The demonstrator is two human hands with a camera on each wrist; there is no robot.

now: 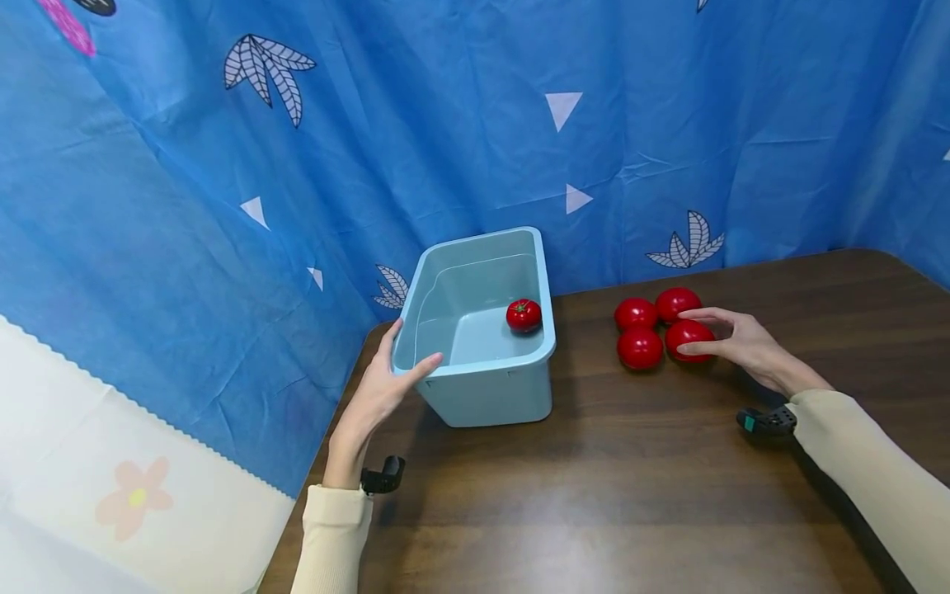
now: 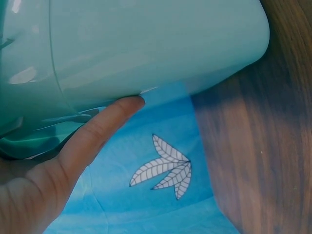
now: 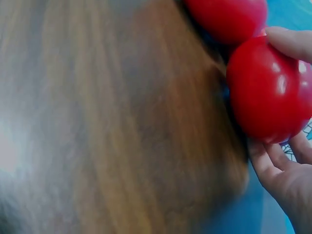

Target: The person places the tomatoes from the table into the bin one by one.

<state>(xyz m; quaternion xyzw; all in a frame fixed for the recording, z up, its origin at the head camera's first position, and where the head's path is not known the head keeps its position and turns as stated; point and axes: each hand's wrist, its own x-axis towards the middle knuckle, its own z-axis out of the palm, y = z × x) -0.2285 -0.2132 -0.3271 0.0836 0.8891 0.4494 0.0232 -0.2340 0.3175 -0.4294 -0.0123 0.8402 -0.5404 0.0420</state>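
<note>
Cream sleeves (image 1: 332,532) come in low, one at the bottom left and one at the lower right corner, over a dark wood surface (image 1: 564,495). Black bands (image 1: 383,475) sit at both wrists. Left hand (image 1: 376,389) first: forearm angled up and a touch rightward, grip spread wide around the near left corner of the blue bin (image 1: 490,400), fingers along its left side, thumb stretched straight toward the near rim. From the left wrist, a straight digit lies against the wall.

Across to the right hand (image 1: 745,346), well apart from the bin, forearm slanting up and leftward. Here's the hold! That grip is closed to just a tomato's width, pinching a red tomato (image 1: 684,333), thumb on the near side and fingers on the far side. The right wrist view confirms contact at both ends. Close beside it are three more tomatoes (image 1: 640,348), one to its left and two behind. Another tomato (image 1: 524,316), green stem up, sits inside the bin near its right wall. Behind everything hangs a blue patterned curtain (image 1: 460,124).
</note>
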